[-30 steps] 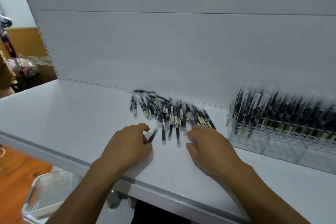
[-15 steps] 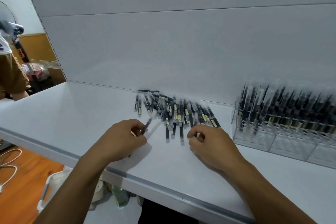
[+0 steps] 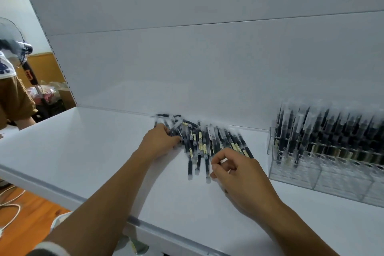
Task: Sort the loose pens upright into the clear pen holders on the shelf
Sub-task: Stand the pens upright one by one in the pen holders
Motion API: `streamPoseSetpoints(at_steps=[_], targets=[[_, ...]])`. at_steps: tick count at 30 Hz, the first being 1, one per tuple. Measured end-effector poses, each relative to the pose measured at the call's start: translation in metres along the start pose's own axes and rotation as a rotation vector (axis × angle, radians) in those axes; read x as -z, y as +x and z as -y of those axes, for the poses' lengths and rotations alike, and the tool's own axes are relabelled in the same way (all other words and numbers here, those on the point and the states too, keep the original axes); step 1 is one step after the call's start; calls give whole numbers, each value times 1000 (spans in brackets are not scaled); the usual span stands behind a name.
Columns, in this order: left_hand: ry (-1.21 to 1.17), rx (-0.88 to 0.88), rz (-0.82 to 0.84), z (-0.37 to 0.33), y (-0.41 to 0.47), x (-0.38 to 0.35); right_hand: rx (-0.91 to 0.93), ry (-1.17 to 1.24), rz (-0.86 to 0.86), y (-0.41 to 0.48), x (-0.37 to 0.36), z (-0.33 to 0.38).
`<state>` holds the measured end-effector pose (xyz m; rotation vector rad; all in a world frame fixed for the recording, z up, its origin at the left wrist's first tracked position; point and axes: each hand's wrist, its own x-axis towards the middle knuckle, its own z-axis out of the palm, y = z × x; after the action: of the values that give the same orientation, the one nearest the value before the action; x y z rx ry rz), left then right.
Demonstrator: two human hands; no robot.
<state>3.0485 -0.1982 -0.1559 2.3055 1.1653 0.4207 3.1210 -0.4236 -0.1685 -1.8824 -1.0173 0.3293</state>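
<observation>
Head view: one heap of loose pens [image 3: 204,143] lies flat on the white shelf [image 3: 83,151], close to its back panel [image 3: 187,58]. They overlap and blur too much for an exact count, but there are well over a dozen. Two hands are in the heap. The left hand [image 3: 160,141] has bent fingers dug into the heap's left edge; I cannot tell whether they grip a pen. The right hand [image 3: 241,176] is curled at the near right edge, with thumb and forefinger close together beside the pen ends; any pinch is unclear. To the right stand the clear pen holders [image 3: 301,172], at least two side by side, with many upright pens [image 3: 324,129] in their back rows. One other person [image 3: 12,97] and one fan [image 3: 12,43] are at far left.
</observation>
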Motion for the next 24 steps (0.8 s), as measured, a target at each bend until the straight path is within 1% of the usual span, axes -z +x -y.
streamPoseSetpoints(at_steps=[2, 4, 7, 12, 18, 21, 24], targets=[[82, -11, 19, -4, 3, -1, -46, 112, 12, 2, 1, 2], [119, -17, 31, -7, 4, 0, -73, 164, 27, 3, 2, 2], [60, 11, 1, -3, 5, 0, -83, 177, 47, 5, 1, 1], [-206, 28, -16, 2, -4, 3, -104, 229, 60, 7, 0, -1], [-513, -57, 16, -10, -35, 11, -68, 256, 28, 3, 3, 6], [-696, -86, 57, -27, -56, 5, -25, 325, -3, -1, 12, 13], [-896, -150, 159, -43, -73, -9, 52, 311, -58, -8, 34, 18]])
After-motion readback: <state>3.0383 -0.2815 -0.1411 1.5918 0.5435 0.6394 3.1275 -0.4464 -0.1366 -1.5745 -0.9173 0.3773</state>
